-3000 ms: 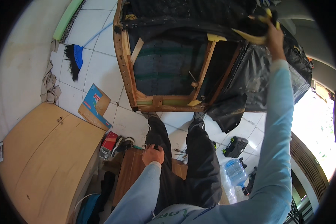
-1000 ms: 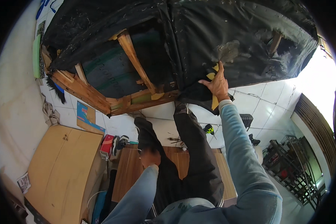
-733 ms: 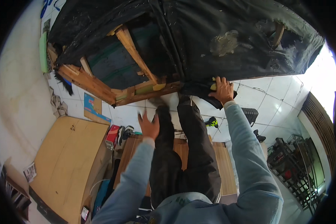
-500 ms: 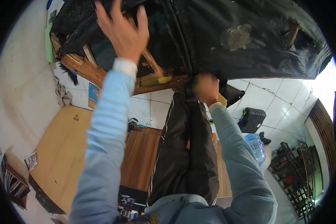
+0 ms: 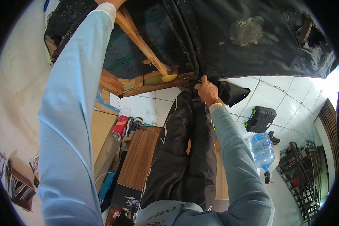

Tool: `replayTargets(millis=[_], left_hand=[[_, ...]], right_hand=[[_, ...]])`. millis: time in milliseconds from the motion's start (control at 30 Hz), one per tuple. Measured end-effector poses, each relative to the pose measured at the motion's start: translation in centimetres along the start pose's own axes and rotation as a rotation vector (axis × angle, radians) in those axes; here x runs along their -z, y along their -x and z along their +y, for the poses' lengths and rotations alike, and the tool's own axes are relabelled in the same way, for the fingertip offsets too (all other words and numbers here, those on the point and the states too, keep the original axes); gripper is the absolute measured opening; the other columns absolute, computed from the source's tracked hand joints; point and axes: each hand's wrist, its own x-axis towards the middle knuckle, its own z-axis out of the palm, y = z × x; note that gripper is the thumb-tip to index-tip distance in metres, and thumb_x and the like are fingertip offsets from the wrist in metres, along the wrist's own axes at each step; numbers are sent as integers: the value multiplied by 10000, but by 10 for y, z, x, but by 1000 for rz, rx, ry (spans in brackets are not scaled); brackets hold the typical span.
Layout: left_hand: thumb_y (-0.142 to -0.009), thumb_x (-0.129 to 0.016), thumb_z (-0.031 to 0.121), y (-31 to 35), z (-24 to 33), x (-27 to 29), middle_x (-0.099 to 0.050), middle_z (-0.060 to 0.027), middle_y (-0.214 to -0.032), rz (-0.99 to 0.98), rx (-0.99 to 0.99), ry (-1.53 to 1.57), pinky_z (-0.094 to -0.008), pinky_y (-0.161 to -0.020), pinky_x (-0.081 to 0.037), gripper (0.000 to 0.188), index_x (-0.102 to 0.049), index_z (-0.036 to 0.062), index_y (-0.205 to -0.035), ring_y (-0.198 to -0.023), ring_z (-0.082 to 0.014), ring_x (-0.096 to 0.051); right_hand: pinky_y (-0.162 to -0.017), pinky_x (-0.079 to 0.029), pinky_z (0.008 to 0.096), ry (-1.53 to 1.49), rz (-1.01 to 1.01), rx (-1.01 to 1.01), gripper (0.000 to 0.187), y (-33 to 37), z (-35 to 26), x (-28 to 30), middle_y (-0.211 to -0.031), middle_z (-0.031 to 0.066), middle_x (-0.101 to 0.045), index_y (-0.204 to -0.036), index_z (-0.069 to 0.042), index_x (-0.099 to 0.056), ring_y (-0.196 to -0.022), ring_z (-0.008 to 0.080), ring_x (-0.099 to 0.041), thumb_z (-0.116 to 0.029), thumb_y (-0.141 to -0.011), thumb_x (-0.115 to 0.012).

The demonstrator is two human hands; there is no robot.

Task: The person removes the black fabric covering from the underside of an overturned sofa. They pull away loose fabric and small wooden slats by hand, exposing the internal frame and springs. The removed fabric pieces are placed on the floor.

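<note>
Filling the top of the view was one large upholstered furniture piece, clad in black sheeting with one pale worn patch and one torn hole near its right end. In its left part, an opening showed wooden framing and one long bar slanting across. Two pale blue sleeves stretched up from the lower edge, with one pair of dark trousers between them. At lower right stood one dark metal rack. One tan wooden panel was partly hidden by the left sleeve, and one brown wood-grain surface lay beside the trousers. To the right of the right sleeve were one blue water bottle and one black case on white tiles. Near the brown surface were one red box and two shoes.

Of two hands, the left hand was cut off by the upper edge, beside the opening; whether its fingers were spread or gripping could not be told. The right hand, at the furniture's lower edge, had its fingers curled closed on one bunched black flap, whose loose point hung to its right. Two yellow bits showed, one beside the fingers, one by the wrist.
</note>
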Motion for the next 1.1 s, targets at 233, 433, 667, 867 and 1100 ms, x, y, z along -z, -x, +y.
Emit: replayTargets(millis=[233,433,667,867,1100], left_hand=[[-1003,-513,645,-40,35,5,-414,-243,-1650,-100,556,-30,-517,-1245,-324,877,-394,32,-1619,-1527,-431,-393],[-1000,-537,615,-33,35,-1,-484,-184,-1615,105,479,-40,-538,-1211,-360,712,-590,87,-1475,-1483,-388,-456],[-981,-627,515,-19,23,-11,-633,-153,-1472,280,423,5,-515,-1138,-447,521,-715,105,-1291,-1371,-351,-577],[-955,-665,483,-26,15,-17,-506,-243,-1578,237,336,184,-577,-1200,-347,556,-679,112,-1369,-1456,-416,-477],[-978,-655,451,-26,27,-6,-669,-145,-1419,297,399,-5,-500,-1065,-509,435,-739,104,-1227,-1279,-370,-633]], right_hand=[[-686,-611,445,407,106,304,215,-16,20,-36,-888,107,-770,-1142,-123,-673,-804,297,-776,-230,-997,-555],[-636,-600,494,434,47,371,201,-7,7,19,-854,131,-774,-1008,-122,-735,-779,319,-777,-237,-861,-661],[-772,-594,547,185,-513,239,203,178,-3,98,-914,179,-776,-1062,-118,-714,-891,405,-762,-191,-882,-658],[-734,-623,480,621,-393,-60,266,200,157,236,-913,157,-791,-1115,-145,-697,-879,360,-785,-216,-859,-686],[-726,-609,503,877,-151,-257,270,202,321,323,-919,132,-780,-1020,-137,-729,-872,328,-783,-383,-929,-666]])
